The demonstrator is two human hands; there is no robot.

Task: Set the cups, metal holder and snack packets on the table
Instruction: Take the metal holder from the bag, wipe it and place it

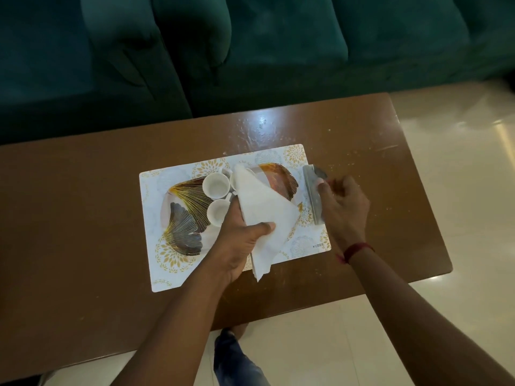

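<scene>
**— What are you handling right now, and how is it going to behave?**

— I'm taking the metal holder [314,195]. It's looking like a thin, stiff strip of steel, standing on its edge at the three o'clock side of the placemat [178,270]. I'm judging it light but slick, so I'm pinching it at mid-length, where it shouldn't tip.

**— And your fingers?**

— My right hand [343,210] is closing on it: the thumb is pressing the near face and the other fingers [335,183] are curling round the far side, so there's no gap left. My left hand [240,240] is gripping a stack of white paper napkins [264,215], thumb on top, the rest underneath. They're soft and floppy; the loose corner is drooping toward six o'clock, so I'm holding them near the middle.

**— Where are the cups?**

— Two white cups [216,185] are sitting empty on the patterned tray [184,215], one at twelve o'clock of the other, just beside my left knuckles. I can't tell whether the napkins are hiding a third. They're looking like ceramic, so fragile; I'd be lifting each by its rim or handle.

**— And around that?**

— The tray is lying on the placemat, and the placemat on the brown worktop [83,218]. A green sofa [250,51] is standing beyond it at twelve o'clock. I'm not seeing any snack packets.
</scene>
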